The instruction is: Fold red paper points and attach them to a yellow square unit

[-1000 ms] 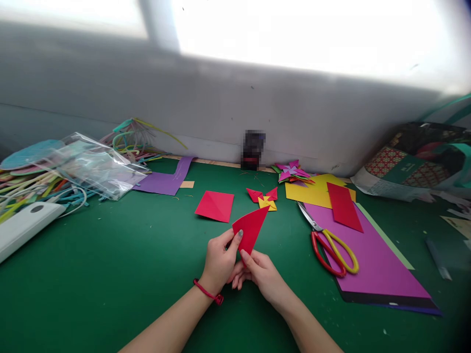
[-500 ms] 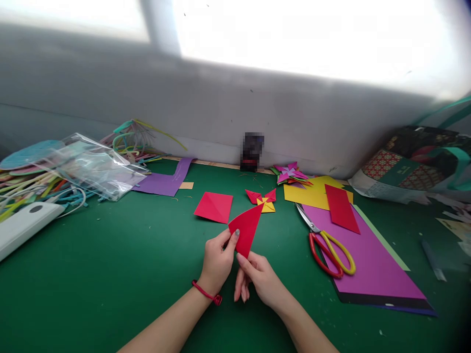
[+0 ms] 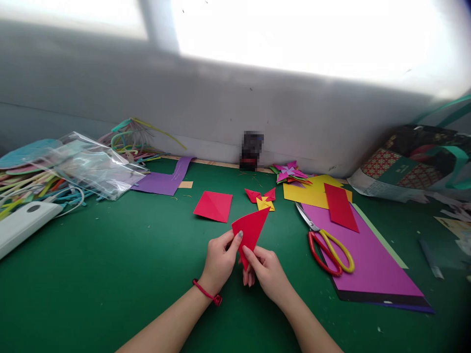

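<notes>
A sheet of red paper (image 3: 252, 226), folded into a triangle, is held up between both hands over the green table. My left hand (image 3: 222, 252) pinches its left edge, thumb on the near face; a red cord bracelet circles that wrist. Lower down, my right hand (image 3: 265, 268) grips the paper near its bottom corner, with some fingers behind it. Beyond the hands lies a creased red square (image 3: 213, 206) on the table. To its right are small folded red pieces (image 3: 270, 194) and a folded yellow piece (image 3: 265, 203), partly covered by the paper's tip.
Scissors (image 3: 327, 245) with red and yellow handles lie on purple sheets (image 3: 379, 264) at right. Behind them are a red strip (image 3: 340, 208), yellow paper (image 3: 305, 193) and folded paper stars (image 3: 290, 172). Left stand a clear plastic bag (image 3: 95, 166) and a white device (image 3: 27, 225).
The red triangle has shifted slightly right and down. My right hand has moved up along its lower edge, and its thumb now presses on the near face.
</notes>
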The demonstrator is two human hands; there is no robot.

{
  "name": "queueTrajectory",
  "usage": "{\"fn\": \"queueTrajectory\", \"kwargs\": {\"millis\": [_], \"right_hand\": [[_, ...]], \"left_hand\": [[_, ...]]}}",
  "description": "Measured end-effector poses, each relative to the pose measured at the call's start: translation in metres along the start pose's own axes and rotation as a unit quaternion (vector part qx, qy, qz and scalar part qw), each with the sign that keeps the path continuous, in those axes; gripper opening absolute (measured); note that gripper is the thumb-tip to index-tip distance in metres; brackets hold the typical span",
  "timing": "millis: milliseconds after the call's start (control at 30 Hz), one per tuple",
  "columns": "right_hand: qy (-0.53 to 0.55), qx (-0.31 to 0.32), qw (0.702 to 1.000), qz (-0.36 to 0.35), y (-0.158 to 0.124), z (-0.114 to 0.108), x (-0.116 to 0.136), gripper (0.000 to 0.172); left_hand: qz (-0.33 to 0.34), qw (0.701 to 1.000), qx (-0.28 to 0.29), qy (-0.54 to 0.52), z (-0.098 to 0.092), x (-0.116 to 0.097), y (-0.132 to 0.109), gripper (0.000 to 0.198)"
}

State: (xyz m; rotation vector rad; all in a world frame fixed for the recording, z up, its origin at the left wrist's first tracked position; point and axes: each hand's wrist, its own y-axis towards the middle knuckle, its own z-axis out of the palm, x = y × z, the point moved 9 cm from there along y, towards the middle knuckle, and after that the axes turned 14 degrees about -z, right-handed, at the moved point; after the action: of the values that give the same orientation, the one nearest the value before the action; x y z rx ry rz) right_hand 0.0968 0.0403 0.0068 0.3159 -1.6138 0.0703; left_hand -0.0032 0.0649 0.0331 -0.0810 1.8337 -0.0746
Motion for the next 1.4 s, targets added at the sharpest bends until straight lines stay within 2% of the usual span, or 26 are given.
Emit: {"fn": "queueTrajectory", "kwargs": {"millis": [233, 367, 467, 633, 767, 867, 1000, 1133, 1267, 1333, 1400], "right_hand": [[0.005, -0.007, 1.0, 0.018, -0.001, 0.001, 0.001, 0.036], [-0.004, -0.065, 0.998, -0.01, 0.0, -0.015, 0.005, 0.034], [0.007, -0.101, 0.995, -0.012, 0.001, -0.026, 0.006, 0.033], [0.043, -0.089, 0.995, 0.004, 0.003, -0.028, 0.003, 0.033], [0.089, -0.097, 0.991, -0.003, 0.005, -0.032, 0.005, 0.023], [0.092, -0.143, 0.985, -0.03, 0.005, -0.045, 0.013, 0.026], [0.062, -0.181, 0.981, -0.029, 0.001, -0.057, 0.019, 0.033], [-0.016, -0.166, 0.986, -0.027, -0.001, -0.058, 0.018, 0.042], [-0.087, -0.119, 0.988, -0.034, 0.0, -0.05, 0.015, 0.042], [-0.086, -0.087, 0.992, -0.042, 0.001, -0.042, 0.015, 0.039], [-0.052, -0.084, 0.994, -0.05, 0.003, -0.039, 0.017, 0.042]], "left_hand": [[-0.021, 1.0, 0.02, -0.008, 0.003, 0.007, 0.002, 0.037], [-0.047, 0.996, 0.071, -0.037, 0.012, 0.012, 0.002, 0.037], [-0.041, 0.994, 0.095, -0.028, 0.017, 0.009, 0.001, 0.037], [-0.037, 0.994, 0.102, -0.033, 0.017, 0.006, 0.0, 0.036], [-0.043, 0.986, 0.137, -0.087, 0.022, 0.005, 0.0, 0.033], [-0.06, 0.974, 0.145, -0.163, 0.021, 0.007, 0.002, 0.038], [-0.088, 0.96, 0.146, -0.224, 0.02, 0.012, 0.007, 0.041], [-0.1, 0.947, 0.194, -0.235, 0.028, 0.011, 0.005, 0.044], [-0.101, 0.942, 0.232, -0.221, 0.039, 0.011, 0.001, 0.038], [-0.092, 0.944, 0.235, -0.212, 0.041, 0.012, 0.001, 0.037], [-0.084, 0.947, 0.232, -0.207, 0.04, 0.013, 0.002, 0.035]]}}
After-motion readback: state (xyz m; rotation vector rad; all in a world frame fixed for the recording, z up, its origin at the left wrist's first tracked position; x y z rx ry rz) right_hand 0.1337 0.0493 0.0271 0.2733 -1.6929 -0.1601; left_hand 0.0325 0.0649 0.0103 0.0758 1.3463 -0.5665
